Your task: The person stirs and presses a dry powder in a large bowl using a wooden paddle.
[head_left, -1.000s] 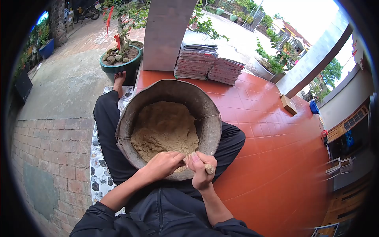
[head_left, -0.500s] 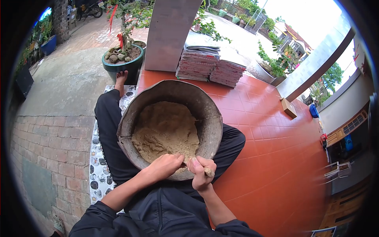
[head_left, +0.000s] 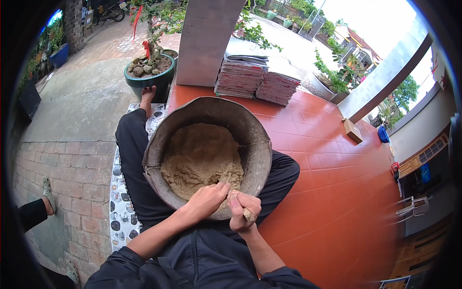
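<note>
A deep, dark, weathered bucket (head_left: 256, 166) sits between my crossed legs, tilted so that I look into it. Inside lies a thick mass of tan, crumbly, dough-like material (head_left: 199, 149). My right hand (head_left: 243, 207) is wrapped round a short tan stick-like piece (head_left: 249, 215), whose blunt end pokes out below the thumb. My left hand (head_left: 207, 200) is just beside it over the near rim, fingers curled close together. Whatever those left fingers pinch is hidden. Both hands are at the bucket's near side, above the tan material.
Stacks of papers (head_left: 243, 74) stand beside a pillar (head_left: 207, 43) ahead. A green potted tree (head_left: 149, 79) is near my bare foot (head_left: 147, 94). Red tiles (head_left: 317, 202) lie to the right, brick paving (head_left: 62, 168) to the left. Another person's leg (head_left: 33, 214) shows at the left.
My hands have shifted slightly, the left a little up and right, the right a little left. Another person's leg and foot have come into view at the left.
</note>
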Motion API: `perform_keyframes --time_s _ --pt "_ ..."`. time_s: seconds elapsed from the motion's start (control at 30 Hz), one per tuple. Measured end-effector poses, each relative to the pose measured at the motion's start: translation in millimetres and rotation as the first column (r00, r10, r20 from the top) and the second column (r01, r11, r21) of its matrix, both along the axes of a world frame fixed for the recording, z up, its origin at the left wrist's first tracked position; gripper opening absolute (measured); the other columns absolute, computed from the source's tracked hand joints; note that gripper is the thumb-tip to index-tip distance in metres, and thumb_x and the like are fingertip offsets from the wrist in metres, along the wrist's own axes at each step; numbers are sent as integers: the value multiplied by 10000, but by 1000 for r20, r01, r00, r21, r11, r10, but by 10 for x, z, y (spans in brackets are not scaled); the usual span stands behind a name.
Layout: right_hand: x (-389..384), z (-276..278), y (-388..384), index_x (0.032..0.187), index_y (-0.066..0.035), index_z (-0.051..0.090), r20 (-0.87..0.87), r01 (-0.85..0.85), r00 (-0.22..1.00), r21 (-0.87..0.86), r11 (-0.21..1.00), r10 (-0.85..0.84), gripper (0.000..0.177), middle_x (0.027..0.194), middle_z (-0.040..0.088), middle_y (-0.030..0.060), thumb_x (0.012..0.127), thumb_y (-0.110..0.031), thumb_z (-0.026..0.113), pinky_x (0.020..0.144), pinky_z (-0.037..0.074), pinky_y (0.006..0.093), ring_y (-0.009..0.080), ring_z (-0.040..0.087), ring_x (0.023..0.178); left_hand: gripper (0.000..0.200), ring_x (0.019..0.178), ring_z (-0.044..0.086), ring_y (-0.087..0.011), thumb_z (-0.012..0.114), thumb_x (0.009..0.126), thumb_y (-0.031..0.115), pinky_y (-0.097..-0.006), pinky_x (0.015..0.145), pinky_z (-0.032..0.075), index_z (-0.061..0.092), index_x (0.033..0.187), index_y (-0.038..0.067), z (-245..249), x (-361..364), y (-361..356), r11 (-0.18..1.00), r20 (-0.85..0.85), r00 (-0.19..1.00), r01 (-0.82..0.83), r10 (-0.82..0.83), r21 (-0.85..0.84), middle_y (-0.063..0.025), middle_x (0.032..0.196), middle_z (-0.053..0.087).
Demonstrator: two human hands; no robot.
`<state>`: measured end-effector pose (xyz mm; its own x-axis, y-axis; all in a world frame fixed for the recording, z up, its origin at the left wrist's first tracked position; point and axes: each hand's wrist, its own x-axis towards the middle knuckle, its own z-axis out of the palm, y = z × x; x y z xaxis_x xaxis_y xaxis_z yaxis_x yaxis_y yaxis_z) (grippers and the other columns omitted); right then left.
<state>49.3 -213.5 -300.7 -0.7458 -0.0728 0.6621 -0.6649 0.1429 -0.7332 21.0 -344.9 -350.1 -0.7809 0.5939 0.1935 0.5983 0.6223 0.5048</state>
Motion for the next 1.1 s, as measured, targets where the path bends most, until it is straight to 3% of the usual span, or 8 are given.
perform_keyframes --time_s 0.23,0.37,0.47,0.53,0.8,0.9,0.97,1.1 --pt "-165 141 107 566 36 373 -120 -78 990 -23 997 74 283 515 406 81 820 -20 482 466 346 303 175 388 452 415 1059 604 -360 568 801 93 -412 875 514 532 1180 -71 183 -152 188 972 -186 971 -110 149 208 -227 1138 609" --pt "-226 25 51 574 35 397 -108 -81 991 33 996 84 259 532 421 103 809 -5 498 478 355 325 214 412 466 397 1043 600 -353 584 770 103 -412 874 505 543 1126 -67 36 -269 182 987 -45 990 -126 131 98 -219 1069 621" --pt "-165 -82 54 587 15 410 -100 -94 990 99 991 104 248 549 409 118 805 6 528 479 342 354 257 405 470 360 987 605 -353 589 749 103 -411 842 508 556 1072 -55 -70 -274 176 988 -52 993 -102 109 113 -204 994 621" --pt "-117 -119 57 596 -2 419 -64 -106 991 122 987 115 248 562 408 130 797 7 563 490 343 376 291 408 483 180 901 628 -342 591 732 49 -410 752 535 555 890 -30 -92 -275 191 983 -159 980 -94 119 156 -190 895 620" --pt "-108 -19 41 602 -2 419 30 -168 986 154 974 166 259 558 396 132 802 -14 583 493 349 371 264 408 477 189 797 651 -349 618 730 107 -433 672 542 573 871 -10 6 -291 156 992 -61 992 -106 110 62 -181 843 623" --pt "-98 106 67 572 -11 357 136 -112 986 93 989 98 322 516 344 81 853 -51 508 475 298 331 174 334 458 196 763 657 -349 634 731 153 -433 659 542 591 843 -2 49 -243 141 994 -68 992 -99 102 48 -182 812 629" --pt "-127 121 124 556 -56 305 384 -120 887 -346 931 257 370 498 310 32 891 -85 460 476 275 311 129 266 453 208 746 660 -349 644 728 178 -432 652 543 602 825 0 76 -189 125 996 -78 994 -75 78 42 -184 801 633" --pt "-230 12 260 549 -103 267 347 -101 869 -573 813 353 387 464 256 2 908 -134 408 474 275 299 104 213 424 288 742 649 -350 683 707 267 -448 664 533 614 794 2 62 -167 126 997 -8 999 -45 45 -55 -169 809 634"
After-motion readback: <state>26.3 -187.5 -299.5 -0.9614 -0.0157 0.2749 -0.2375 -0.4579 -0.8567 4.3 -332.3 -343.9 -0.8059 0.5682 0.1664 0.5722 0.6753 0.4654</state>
